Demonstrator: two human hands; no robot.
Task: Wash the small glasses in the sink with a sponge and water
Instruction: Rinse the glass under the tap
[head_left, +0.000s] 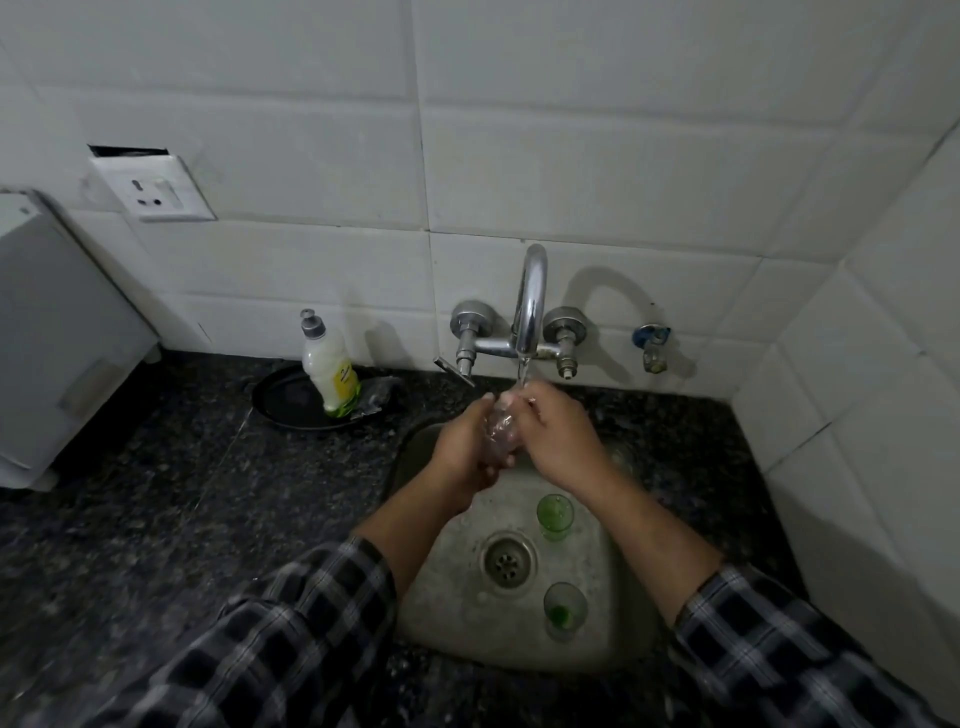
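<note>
Left hand (467, 447) and right hand (553, 436) both grip a small clear glass (500, 427) between their fingers, under the running faucet (530, 306).

Sink (452, 597): drain (508, 560) central; glasses at 1 (555, 515) and 5 o'clock (564, 613).
Tap (529, 306): 12 o'clock, behind sink.
Bottle (330, 365): 10 o'clock, on tray (280, 400), on surface (156, 493).

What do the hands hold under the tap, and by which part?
A small clear glass: the left hand wraps its side; the right hand has fingers at its upper end.
</note>
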